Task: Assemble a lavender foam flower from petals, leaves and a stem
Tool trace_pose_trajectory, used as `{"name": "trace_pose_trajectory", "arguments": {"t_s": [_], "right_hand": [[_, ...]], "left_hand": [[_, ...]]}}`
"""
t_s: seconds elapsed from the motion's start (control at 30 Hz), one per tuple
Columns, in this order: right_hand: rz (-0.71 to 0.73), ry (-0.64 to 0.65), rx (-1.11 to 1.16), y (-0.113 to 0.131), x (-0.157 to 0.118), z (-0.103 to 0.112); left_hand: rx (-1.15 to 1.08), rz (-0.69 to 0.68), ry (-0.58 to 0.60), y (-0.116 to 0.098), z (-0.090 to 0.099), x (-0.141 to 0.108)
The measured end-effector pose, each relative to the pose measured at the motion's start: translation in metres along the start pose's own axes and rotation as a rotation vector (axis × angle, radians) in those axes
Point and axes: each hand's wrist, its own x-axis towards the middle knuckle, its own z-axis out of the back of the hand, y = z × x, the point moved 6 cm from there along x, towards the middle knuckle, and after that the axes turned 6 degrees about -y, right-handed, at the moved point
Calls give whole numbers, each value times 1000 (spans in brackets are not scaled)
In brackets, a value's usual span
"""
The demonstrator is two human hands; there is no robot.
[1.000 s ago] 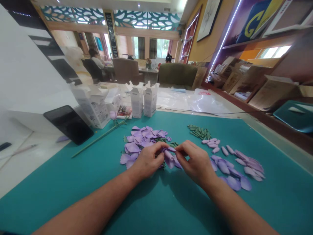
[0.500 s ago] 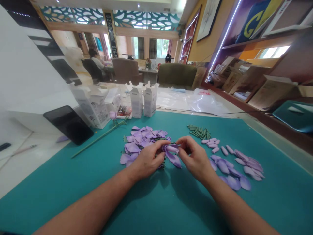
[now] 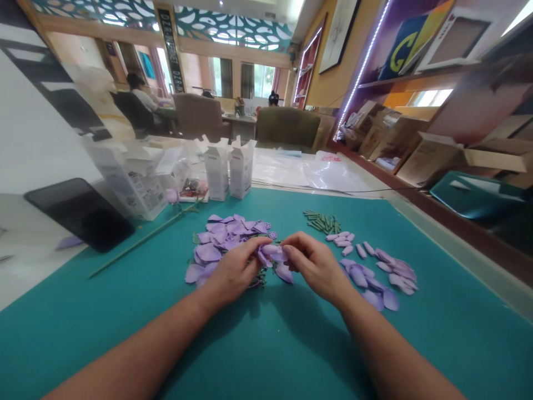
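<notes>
Between both hands is a partly formed purple flower (image 3: pixel 272 253) with a pale bud at its centre. My left hand (image 3: pixel 236 268) pinches its left side, and my right hand (image 3: pixel 313 263) has its fingers closed on the petals at the right. One petal (image 3: pixel 284 273) hangs below the flower. Behind and left of my left hand lies a heap of purple petals (image 3: pixel 209 253). To the right of my right hand are green stem pieces (image 3: pixel 322 222), small pale buds (image 3: pixel 342 240) and more purple petals (image 3: pixel 358 275), with paler petals (image 3: pixel 398 270) further right.
A finished flower on a long green stem (image 3: pixel 141 244) lies at the left, near a leaning black phone (image 3: pixel 79 214). White boxes (image 3: pixel 217 172) stand at the mat's (image 3: pixel 266 355) back edge. Cardboard boxes (image 3: pixel 431 158) sit at the right. A person (image 3: pixel 141 94) is far back.
The camera view has swung right, so everything sits further left. My right fingers have moved onto the flower's petals, which are now folded closer around the bud.
</notes>
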Motion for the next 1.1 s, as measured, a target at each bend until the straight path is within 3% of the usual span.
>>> {"name": "trace_pose_trajectory", "arguments": {"t_s": [0.13,0.27,0.4,0.63,0.9,1.1], "right_hand": [[11,-32,-389,-4,8,40],[-165,-30,-854,-28,11,83],[-319,66,-1109,-50,6,100],[-345,252,-1025,-69,2,89],[-182,197,-978,-71,13,75],[-53,132,-560,-51,16,44]], "left_hand": [[-10,38,-21,2,3,2],[-49,85,-10,6,1,2],[-127,116,3,10,-1,1],[-180,122,15,11,-3,1],[-212,99,27,8,-3,0],[-181,94,31,3,-2,-1]]}}
